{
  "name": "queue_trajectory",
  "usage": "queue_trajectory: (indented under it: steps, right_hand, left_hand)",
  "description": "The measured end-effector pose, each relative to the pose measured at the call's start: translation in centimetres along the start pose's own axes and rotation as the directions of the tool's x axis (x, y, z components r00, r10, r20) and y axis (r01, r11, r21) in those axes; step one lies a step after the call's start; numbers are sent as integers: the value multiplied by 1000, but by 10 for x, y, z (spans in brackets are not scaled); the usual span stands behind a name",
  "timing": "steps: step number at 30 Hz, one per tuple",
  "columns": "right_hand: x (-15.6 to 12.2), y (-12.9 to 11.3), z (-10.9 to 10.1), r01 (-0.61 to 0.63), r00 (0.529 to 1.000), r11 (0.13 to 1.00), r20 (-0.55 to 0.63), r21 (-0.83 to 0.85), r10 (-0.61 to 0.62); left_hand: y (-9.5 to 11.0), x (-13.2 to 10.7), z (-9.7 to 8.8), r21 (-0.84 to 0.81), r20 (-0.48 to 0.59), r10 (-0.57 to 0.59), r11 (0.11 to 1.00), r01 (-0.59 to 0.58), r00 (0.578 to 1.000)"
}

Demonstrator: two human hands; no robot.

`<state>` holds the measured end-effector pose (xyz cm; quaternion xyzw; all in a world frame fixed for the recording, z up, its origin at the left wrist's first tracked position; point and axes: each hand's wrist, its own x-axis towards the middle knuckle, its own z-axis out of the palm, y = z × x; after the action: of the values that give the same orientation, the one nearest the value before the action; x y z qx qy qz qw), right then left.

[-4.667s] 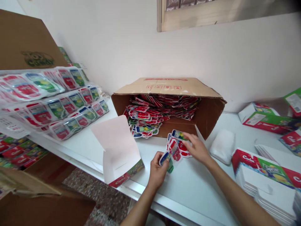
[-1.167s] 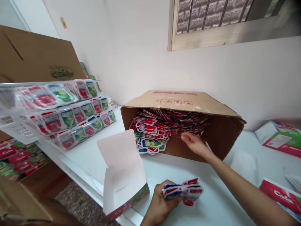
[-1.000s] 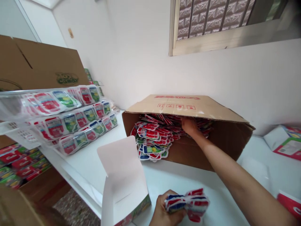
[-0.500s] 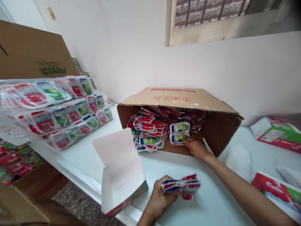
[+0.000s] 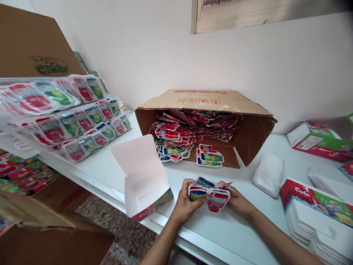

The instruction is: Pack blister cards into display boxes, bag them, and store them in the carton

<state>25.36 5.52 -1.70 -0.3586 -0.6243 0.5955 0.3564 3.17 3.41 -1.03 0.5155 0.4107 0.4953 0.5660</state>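
My left hand (image 5: 183,207) is closed around a small bundle of bottle-shaped candy packets (image 5: 217,201), printed in red, blue and green. At the bundle's right side is my right hand (image 5: 239,203), its fingers gripping the packets from behind and partly hidden. Just left of my hands stands an open small carton (image 5: 146,182) with a white inside and its lid raised. Beyond them, a large cardboard box (image 5: 209,100) lies on its side, with many loose packets (image 5: 175,136) heaped in it. A few packets (image 5: 210,157) lie at its mouth.
On the left, clear trays of packets (image 5: 68,127) are stacked beside a tall brown carton (image 5: 27,44). To the right are a white wrapped bundle (image 5: 268,175), flattened printed cartons (image 5: 311,217) and a green-red box (image 5: 317,141). The table's front edge (image 5: 198,244) runs below my hands.
My right hand has come back from the packets at the large box's mouth to the bundle in my left hand. The view has tilted downward.
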Motion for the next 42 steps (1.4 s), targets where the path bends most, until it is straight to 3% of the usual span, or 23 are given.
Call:
queue_trajectory:
  steps: [2, 4, 6, 8, 10, 12, 16, 19, 21, 24, 27, 30, 34, 37, 42]
  right_hand:
    - [-1, -4, -4, 60, 996, 981, 83, -187, -45]
    - [4, -10, -15, 158, 981, 902, 168, -402, -97]
    - [16, -14, -32, 246, 968, 738, 192, -628, -159]
    - [39, -16, -50, 225, 970, 573, 123, -788, -211]
    - [67, -15, -63, 127, 976, 503, 18, -855, -216]
    - [94, -12, -70, 65, 982, 492, -31, -868, -185]
    - [120, -10, -73, 101, 986, 520, 18, -848, -163]
    - [109, -14, -74, 151, 981, 566, 52, -811, -187]
    - [90, -19, -69, 159, 975, 603, 31, -782, -218]
    - [52, -24, -48, 134, 980, 802, -43, -583, -195]
    - [18, -23, -20, 16, 1000, 980, -12, -197, -19]
    - [-1, -18, -5, -59, 998, 998, 22, 35, 58]
    - [-7, -11, -7, -37, 985, 972, 172, 231, -3]
    - [-8, -15, -14, -79, 945, 974, 328, 213, 5]
    - [-16, -23, -15, -14, 936, 999, 351, 32, 2]
  left_hand:
    - [1, 0, -1, 3, 18, -8, 1000, 8, 1000]
    - [4, 1, -4, 80, 75, 41, 996, -47, 996]
    - [8, 4, -5, 193, 139, 141, 967, -167, 980]
    - [10, 5, -5, 263, 175, 196, 935, -238, 965]
    - [10, 4, -3, 257, 180, 119, 952, -164, 976]
    - [9, 2, -1, 218, 170, -9, 976, -29, 985]
    - [8, -1, 1, 104, 172, -103, 991, 86, 980]
    - [8, 0, 1, 80, 170, -96, 993, 83, 981]
    - [8, 2, 0, 129, 149, -30, 992, 11, 988]
    - [5, 6, -3, 218, 97, 117, 966, -136, 988]
    - [1, 7, -5, 249, 92, 174, 949, -191, 981]
    - [0, 5, -5, 228, 133, 174, 953, -201, 976]
    - [-1, -2, 1, 132, 95, 149, 978, -161, 984]
    - [-2, -7, 5, 101, 35, 152, 983, -155, 988]
    - [-2, -9, 10, 72, -32, 71, 995, -68, 997]
